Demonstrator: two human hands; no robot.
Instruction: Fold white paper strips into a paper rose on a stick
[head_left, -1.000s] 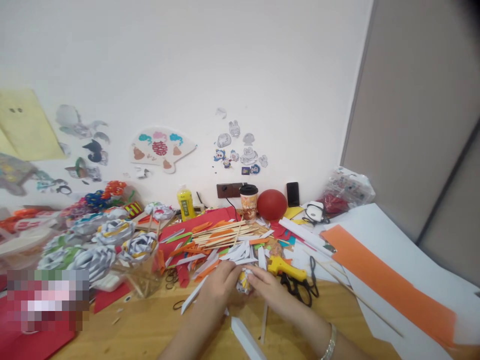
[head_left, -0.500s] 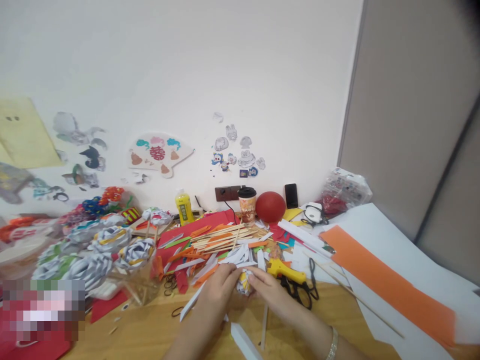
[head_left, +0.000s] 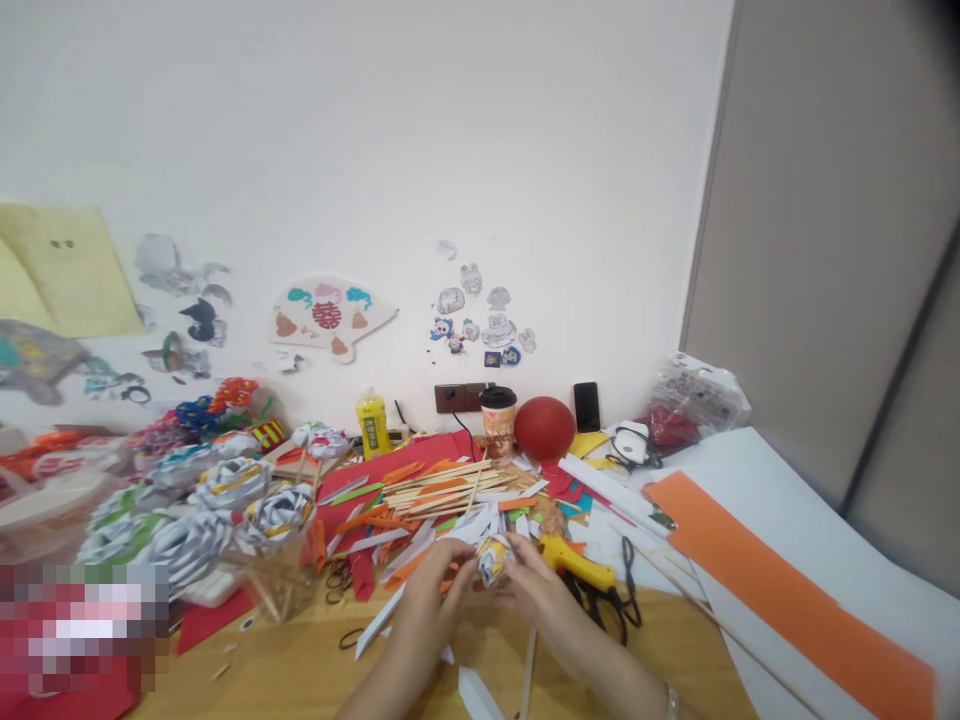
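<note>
A small paper rose (head_left: 492, 561) of white and yellow folded strips is held between both hands over the table. My left hand (head_left: 437, 584) closes on its left side, fingertips against the paper. On the opposite side, the fingers of my right hand (head_left: 537, 589) grip the rose. Below my right hand a pale stick (head_left: 529, 662) points toward me; whether it joins the rose cannot be made out. A folded white paper strip (head_left: 478, 694) lies close to it. Just right of my right hand is a yellow glue gun (head_left: 576, 564).
Behind the hands lie wooden sticks (head_left: 442, 488) and loose paper strips. Finished paper roses (head_left: 277, 512) stand at left. A cup (head_left: 498, 422), a yellow-labelled bottle (head_left: 373, 425) and a red balloon (head_left: 544, 428) line the wall. An orange sheet (head_left: 795, 590) covers white paper at right.
The view has shifted slightly, so the scene sits a little lower and further right. My fingers have moved apart around the rose, and more of it shows.
</note>
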